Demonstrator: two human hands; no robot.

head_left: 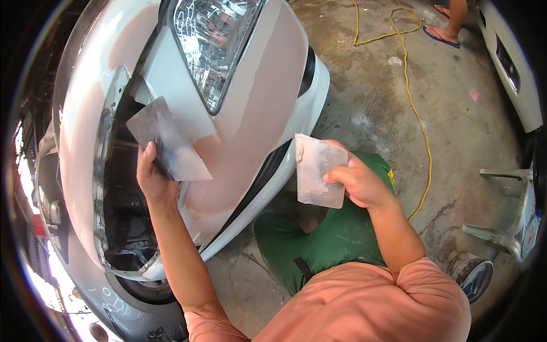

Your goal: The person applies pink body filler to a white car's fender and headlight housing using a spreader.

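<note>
My left hand [156, 178] grips a thin, flat, greyish filler spreader [174, 142] by its lower edge, thumb along one side. The sheet is tilted in front of the white car's open wheel arch and bumper. In my right hand [363, 183] is a second flat spreader [314, 171], pale and translucent, with light smears and a ragged ridge of paste along its edge. My thumb presses on its face; the fingers behind it are hidden. The white bumper [259, 97] beside my hands carries broad pinkish-beige filler patches. Both spreaders appear clear of it.
A clear headlight [216, 48] sits above the bumper. A yellow cord [419, 119] winds over the concrete floor. At right are a pale plastic stool [515, 214] and a bucket [476, 276]. Another person's sandalled foot [443, 35] stands near a second white car part [507, 68].
</note>
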